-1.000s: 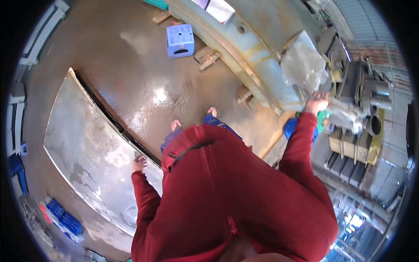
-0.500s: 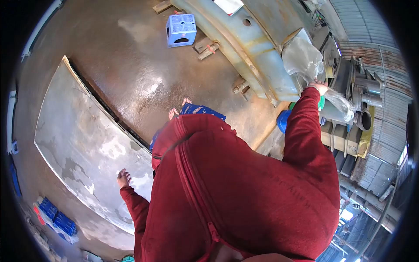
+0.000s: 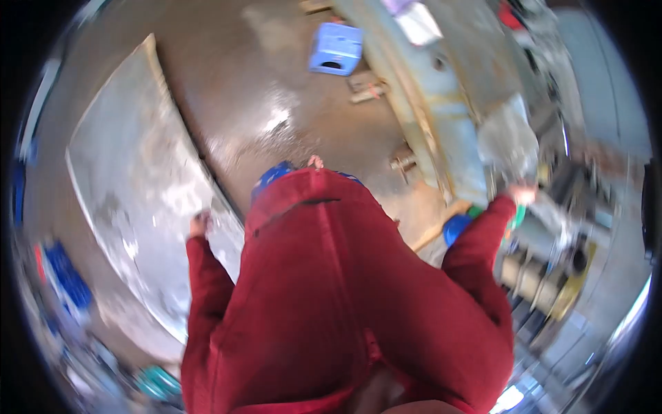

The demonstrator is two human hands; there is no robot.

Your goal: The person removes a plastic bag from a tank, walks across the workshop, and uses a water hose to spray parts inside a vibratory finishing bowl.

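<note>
My right hand (image 3: 522, 194) is closed on a clear plastic bag (image 3: 510, 141) at the right. The bag spreads out above the hand, and more clear plastic (image 3: 555, 217) trails below it. At the left, my left hand (image 3: 199, 224) hangs over a large grey curved panel (image 3: 138, 165). Its fingers are blurred but look loosely apart, with nothing seen in them.
A blue plastic stool (image 3: 336, 48) stands on the wet brown floor beside a long, rusty-edged blue-grey slab (image 3: 452, 117). A blue round container (image 3: 456, 229) is near my right arm. Blue crates (image 3: 67, 276) lie at the lower left, with pipes and stacked parts at the right.
The view has turned and blurred, so the stool, slab and panel appear shifted right. Both hands appear lower relative to the scene's top; the right still holds the plastic bag.
</note>
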